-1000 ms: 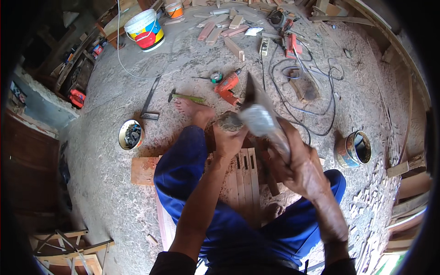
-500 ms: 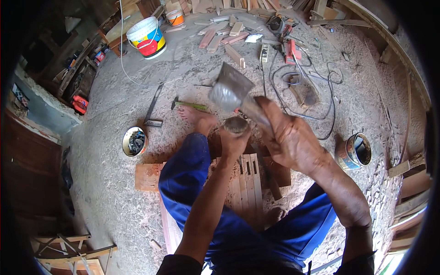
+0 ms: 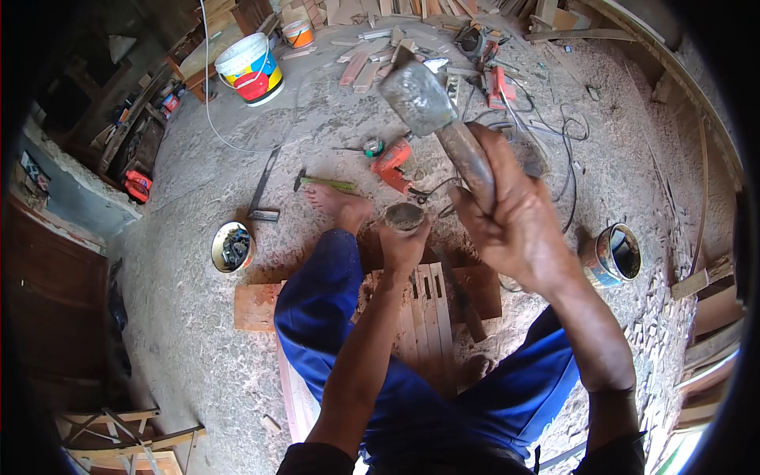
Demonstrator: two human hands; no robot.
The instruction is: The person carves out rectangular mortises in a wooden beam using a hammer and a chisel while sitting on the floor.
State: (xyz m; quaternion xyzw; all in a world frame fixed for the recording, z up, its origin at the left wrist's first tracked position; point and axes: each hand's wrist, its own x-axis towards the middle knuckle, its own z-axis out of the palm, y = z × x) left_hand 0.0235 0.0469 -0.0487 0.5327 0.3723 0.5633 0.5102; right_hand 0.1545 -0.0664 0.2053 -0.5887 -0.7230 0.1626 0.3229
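My left hand [image 3: 404, 247] is closed around an upright chisel [image 3: 404, 214]. Its round, worn handle end shows, while the blade is hidden below my fist. Raised to the right of it, my right hand [image 3: 522, 214] grips the wooden handle of a hammer [image 3: 423, 99] with a broad, blocky metal head. The hammer head is apart from the chisel. Pale wood strips [image 3: 423, 317] with narrow slots lie side by side under my left forearm, between my legs. They rest across a reddish board [image 3: 257, 307]. A dark, long flat piece [image 3: 461, 297] lies beside the strips.
Ahead lie a red drill [image 3: 390, 165] and a green-handled hammer [image 3: 331, 184]. A longer-handled hammer [image 3: 265, 190] and a tin of metal bits [image 3: 235, 247] are at left. Another tin [image 3: 609, 257] stands right, below tangled cables [image 3: 566, 134]. A paint bucket [image 3: 252, 70] stands farther back.
My right hand has lifted the hammer upward, away from the chisel, uncovering the red drill. My left hand and the chisel have stayed almost in place.
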